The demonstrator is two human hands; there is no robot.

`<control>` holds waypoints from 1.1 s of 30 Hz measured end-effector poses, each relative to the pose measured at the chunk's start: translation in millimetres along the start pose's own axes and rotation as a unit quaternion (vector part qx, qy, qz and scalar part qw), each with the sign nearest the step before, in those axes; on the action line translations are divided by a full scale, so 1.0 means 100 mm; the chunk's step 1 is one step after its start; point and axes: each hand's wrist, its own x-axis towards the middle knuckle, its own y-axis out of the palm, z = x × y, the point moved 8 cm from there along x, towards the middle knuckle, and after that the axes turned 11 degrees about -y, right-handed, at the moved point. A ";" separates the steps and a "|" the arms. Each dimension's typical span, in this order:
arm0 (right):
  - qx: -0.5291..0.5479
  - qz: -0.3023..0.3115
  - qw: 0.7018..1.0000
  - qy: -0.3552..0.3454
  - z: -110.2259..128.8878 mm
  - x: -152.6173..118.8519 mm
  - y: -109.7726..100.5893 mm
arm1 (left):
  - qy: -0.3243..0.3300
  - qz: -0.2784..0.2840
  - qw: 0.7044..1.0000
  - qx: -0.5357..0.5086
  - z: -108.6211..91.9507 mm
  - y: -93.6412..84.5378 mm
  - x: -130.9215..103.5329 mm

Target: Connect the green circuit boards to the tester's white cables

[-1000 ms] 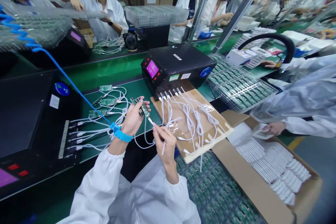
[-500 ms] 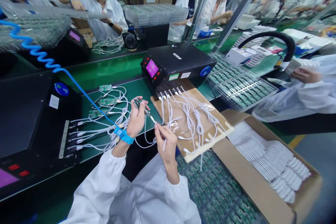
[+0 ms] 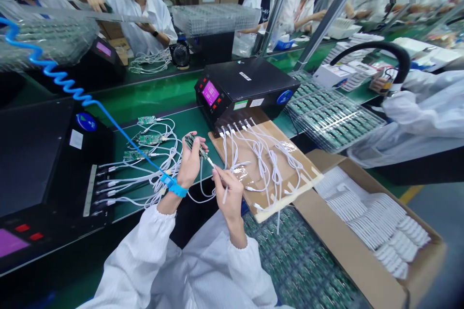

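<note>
My left hand point(image 3: 191, 161) is closed around a small green circuit board point(image 3: 194, 143), thumb on top, with a blue wrist strap point(image 3: 174, 185) at the wrist. Between thumb and fingers, my right hand point(image 3: 229, 190) pinches the white plug of a cable point(image 3: 211, 162). That plug meets the lower end of the board; whether it is fully seated I cannot tell. To the left, several more green boards point(image 3: 150, 139) lie on the green bench with white cables attached. Right of my hands, white cables point(image 3: 259, 149) run from a black tester point(image 3: 250, 82) over a brown board point(image 3: 239, 183).
A blue coiled cord point(image 3: 65, 82) runs to my wrist strap. Another black device point(image 3: 32, 154) stands at left. At lower right are an open carton point(image 3: 348, 246) of white parts and a tray of circuit boards point(image 3: 300, 256). A co-worker's sleeve point(image 3: 416, 111) is at right.
My hands stay almost still, with the plug held at the board. At the right, the co-worker's hand has moved back towards the black hose; the person across has shifted an arm.
</note>
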 end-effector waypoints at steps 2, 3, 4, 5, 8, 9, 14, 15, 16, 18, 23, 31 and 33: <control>0.072 0.007 0.995 0.071 -0.10 -0.02 0.03 | -0.020 -0.015 0.998 -0.060 0.02 -0.01 0.00; 0.111 0.014 0.988 0.107 -0.14 -0.03 0.06 | -0.026 -0.025 0.995 -0.088 0.03 -0.01 -0.01; 0.147 0.023 0.979 0.141 -0.18 -0.05 0.08 | -0.032 -0.035 0.993 -0.112 0.04 -0.01 -0.02; 0.180 0.032 0.968 0.172 -0.21 -0.07 0.09 | -0.038 -0.040 0.990 -0.131 0.05 0.00 -0.03; 0.263 -0.009 0.936 0.233 -0.25 -0.09 0.01 | -0.052 -0.030 0.986 -0.158 0.05 0.04 -0.05; 0.289 -0.048 0.926 0.238 -0.25 -0.08 -0.06 | -0.055 -0.021 0.985 -0.161 0.05 0.05 -0.05; 0.380 -0.164 0.888 0.199 -0.18 0.07 -0.20 | -0.058 -0.005 0.984 -0.167 0.04 0.02 -0.06; 0.382 -0.163 0.889 0.191 -0.17 0.11 -0.17 | -0.063 -0.001 0.984 -0.164 0.05 0.02 -0.06; 0.379 -0.162 0.892 0.183 -0.16 0.16 -0.14 | -0.070 0.004 0.985 -0.160 0.07 0.01 -0.06; 0.371 -0.160 0.899 0.170 -0.16 0.24 -0.08 | -0.090 0.015 0.985 -0.148 0.12 0.02 -0.08; 0.293 -0.128 0.935 0.153 -0.18 0.40 0.05 | -0.113 0.033 0.988 -0.103 0.20 0.03 -0.15; 0.217 -0.057 0.964 0.143 -0.23 0.42 0.16 | -0.107 0.083 0.991 -0.025 0.26 0.11 -0.22; 0.219 -0.067 0.964 0.132 -0.22 0.42 0.15 | -0.101 0.096 0.990 -0.022 0.27 0.12 -0.23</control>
